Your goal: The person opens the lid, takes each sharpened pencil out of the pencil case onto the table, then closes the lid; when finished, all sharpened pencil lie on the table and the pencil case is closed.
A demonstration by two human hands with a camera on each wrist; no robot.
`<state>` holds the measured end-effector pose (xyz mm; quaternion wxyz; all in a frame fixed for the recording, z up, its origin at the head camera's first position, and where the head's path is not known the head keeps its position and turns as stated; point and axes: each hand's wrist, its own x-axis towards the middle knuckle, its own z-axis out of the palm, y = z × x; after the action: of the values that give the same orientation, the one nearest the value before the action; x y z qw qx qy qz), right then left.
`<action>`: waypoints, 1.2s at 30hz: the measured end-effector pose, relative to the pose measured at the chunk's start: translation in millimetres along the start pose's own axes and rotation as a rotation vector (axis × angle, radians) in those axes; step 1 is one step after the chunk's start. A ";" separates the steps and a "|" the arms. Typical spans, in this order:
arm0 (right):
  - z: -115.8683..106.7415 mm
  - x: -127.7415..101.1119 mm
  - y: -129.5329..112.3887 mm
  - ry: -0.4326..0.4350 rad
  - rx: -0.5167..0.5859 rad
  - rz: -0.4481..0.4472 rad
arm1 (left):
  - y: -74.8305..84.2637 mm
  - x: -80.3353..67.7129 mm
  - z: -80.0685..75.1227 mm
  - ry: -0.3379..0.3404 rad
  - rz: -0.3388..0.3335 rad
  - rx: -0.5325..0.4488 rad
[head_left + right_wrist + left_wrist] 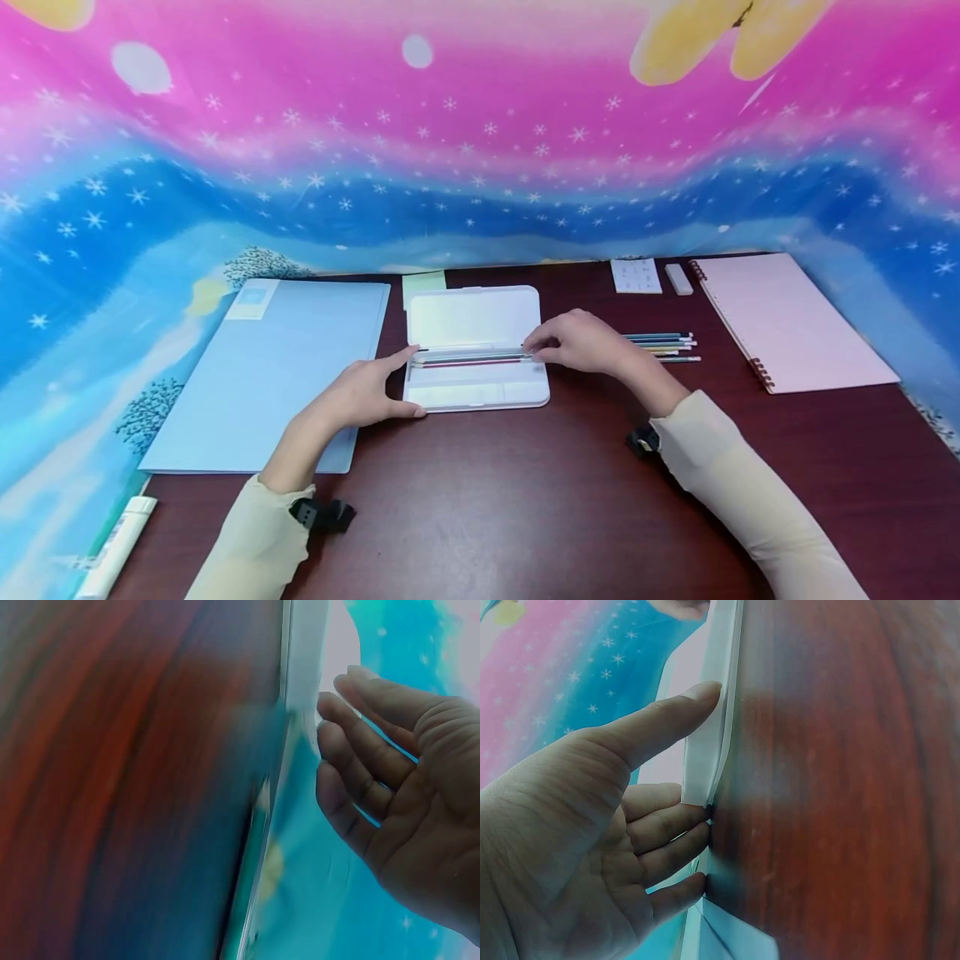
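Observation:
An open white pencil case (474, 321) lies on the dark wooden table (487, 500), with a few pencils (468, 360) along its hinge line. My left hand (397, 383) braces the case's left end, thumb at the front corner and index finger at the hinge. The left wrist view shows that hand (667, 795) with straight fingers against the case edge (705, 757). My right hand (543, 346) hovers at the case's right end, fingertips touching the pencil ends. In the right wrist view its fingers (352, 765) are loosely curved and hold nothing I can see.
Several loose pencils (663, 346) lie right of the right hand. A pink spiral notebook (787, 321) is at far right, behind it an eraser (678, 279) and a small card (636, 275). A blue folder (277, 367) lies left, a white tube (116, 546) at the front left.

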<state>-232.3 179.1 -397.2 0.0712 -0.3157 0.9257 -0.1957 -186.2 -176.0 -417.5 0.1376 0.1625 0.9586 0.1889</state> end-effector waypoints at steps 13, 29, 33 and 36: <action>11.1 15.2 -23.7 -0.075 -0.170 0.018 | 1.6 -2.2 -1.2 0.000 -0.004 -0.004; 9.7 14.6 -27.9 -0.070 -0.161 0.012 | 0.4 -2.2 0.0 0.001 0.002 -0.001; -0.3 8.7 -21.5 -0.014 -0.118 0.008 | 0.3 -1.9 0.2 -0.003 -0.003 -0.003; -10.6 2.1 -15.1 0.034 -0.100 0.009 | 0.4 -1.7 -0.2 -0.001 0.001 -0.006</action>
<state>-228.2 170.2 -381.4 0.0402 -0.3112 0.9369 -0.1540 -184.6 -176.3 -416.8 0.1383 0.1624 0.9580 0.1918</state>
